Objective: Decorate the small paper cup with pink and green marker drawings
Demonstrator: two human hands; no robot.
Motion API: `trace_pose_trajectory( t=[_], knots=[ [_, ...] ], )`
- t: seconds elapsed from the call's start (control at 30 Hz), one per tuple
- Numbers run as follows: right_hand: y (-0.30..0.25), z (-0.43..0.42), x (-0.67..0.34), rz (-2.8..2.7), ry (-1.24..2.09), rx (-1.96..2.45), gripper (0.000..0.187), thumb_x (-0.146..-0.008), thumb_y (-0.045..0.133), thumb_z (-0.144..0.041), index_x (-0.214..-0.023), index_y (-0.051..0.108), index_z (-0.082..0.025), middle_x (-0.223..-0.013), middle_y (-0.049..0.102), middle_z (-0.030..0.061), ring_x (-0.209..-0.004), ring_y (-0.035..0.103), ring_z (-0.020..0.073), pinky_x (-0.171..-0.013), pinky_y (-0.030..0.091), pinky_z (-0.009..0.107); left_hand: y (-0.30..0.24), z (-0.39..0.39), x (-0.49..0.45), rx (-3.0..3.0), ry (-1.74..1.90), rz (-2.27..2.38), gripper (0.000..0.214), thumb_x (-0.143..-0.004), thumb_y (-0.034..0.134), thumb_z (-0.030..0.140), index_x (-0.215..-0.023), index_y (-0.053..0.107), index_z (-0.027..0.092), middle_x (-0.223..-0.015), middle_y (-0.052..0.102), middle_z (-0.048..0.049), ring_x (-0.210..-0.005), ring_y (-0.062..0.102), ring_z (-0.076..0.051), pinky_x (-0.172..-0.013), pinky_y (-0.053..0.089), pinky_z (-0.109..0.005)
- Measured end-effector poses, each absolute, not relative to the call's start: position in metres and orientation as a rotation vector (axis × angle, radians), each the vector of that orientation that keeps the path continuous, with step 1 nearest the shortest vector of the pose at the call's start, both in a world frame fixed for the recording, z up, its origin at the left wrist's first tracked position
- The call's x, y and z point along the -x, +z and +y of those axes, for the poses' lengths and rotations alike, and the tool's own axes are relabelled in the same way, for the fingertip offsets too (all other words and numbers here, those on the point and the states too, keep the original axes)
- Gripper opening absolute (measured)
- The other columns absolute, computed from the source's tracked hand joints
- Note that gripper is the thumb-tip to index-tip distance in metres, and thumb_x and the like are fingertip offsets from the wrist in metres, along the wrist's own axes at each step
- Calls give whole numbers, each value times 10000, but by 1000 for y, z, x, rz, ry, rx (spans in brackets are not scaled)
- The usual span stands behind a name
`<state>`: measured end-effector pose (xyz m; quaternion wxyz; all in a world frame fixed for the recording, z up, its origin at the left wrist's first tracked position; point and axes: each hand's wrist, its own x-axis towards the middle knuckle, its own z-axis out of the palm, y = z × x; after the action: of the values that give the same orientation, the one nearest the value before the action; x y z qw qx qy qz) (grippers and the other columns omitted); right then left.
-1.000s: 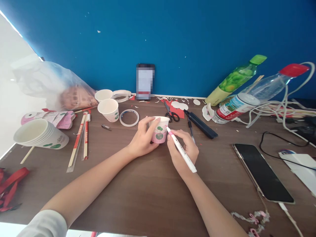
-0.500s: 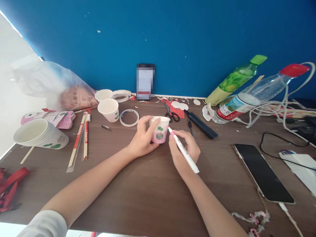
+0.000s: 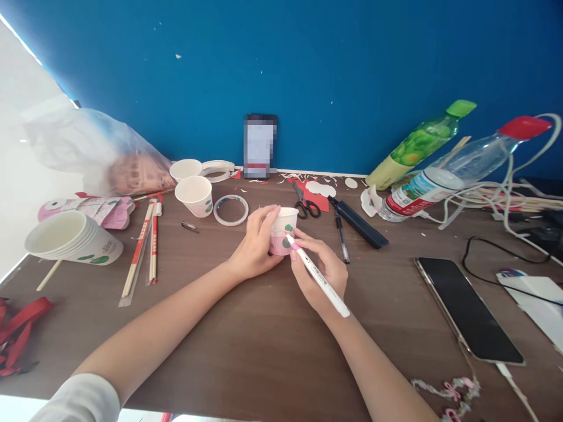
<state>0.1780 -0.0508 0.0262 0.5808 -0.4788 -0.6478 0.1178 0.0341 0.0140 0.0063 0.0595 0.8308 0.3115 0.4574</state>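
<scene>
A small white paper cup (image 3: pixel 284 225) with green leaf marks and a pink-coloured lower part stands on the brown table (image 3: pixel 246 340). My left hand (image 3: pixel 255 246) is wrapped round the cup's left side, steadying it. My right hand (image 3: pixel 317 271) is closed on a white marker (image 3: pixel 317 275) with a pink tip, and the tip touches the cup's front, low on its wall.
Left: a stack of paper cups (image 3: pixel 73 239), chopsticks (image 3: pixel 147 246), two single cups (image 3: pixel 194 195), tape ring (image 3: pixel 231 210). Behind: scissors (image 3: pixel 305 205), black pens (image 3: pixel 357 223), upright phone (image 3: pixel 259 145). Right: two bottles (image 3: pixel 448 170), cables, a flat phone (image 3: pixel 468 308).
My right hand has moved left and down, bringing the marker tip from the cup's right rim to its lower front. The cup has been turned slightly in my left hand.
</scene>
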Motion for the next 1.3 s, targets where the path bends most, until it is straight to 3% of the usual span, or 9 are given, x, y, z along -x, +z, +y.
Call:
trace_pose_trajectory(
  t=[0.23,1.3],
  knots=[
    [30,-50,-178,-1573,165,1095,232,-777,631,-80,-955,660,-226,-996,754,71,-1052,699,244,-916,578,420,7,14,-34,-2586,1401,900,773,-838,608,253,-1475,175,192,-1322,405,-191,-1251,429,-322,-1046,391,-549],
    [31,-50,-176,-1548,76,1197,180,-803,634,-128,-954,661,-221,-1024,742,85,-1003,706,240,-901,567,425,8,15,-34,-2606,1398,893,752,-834,608,252,-1465,203,198,-1280,410,-166,-1227,434,-307,-1064,375,-568]
  ],
)
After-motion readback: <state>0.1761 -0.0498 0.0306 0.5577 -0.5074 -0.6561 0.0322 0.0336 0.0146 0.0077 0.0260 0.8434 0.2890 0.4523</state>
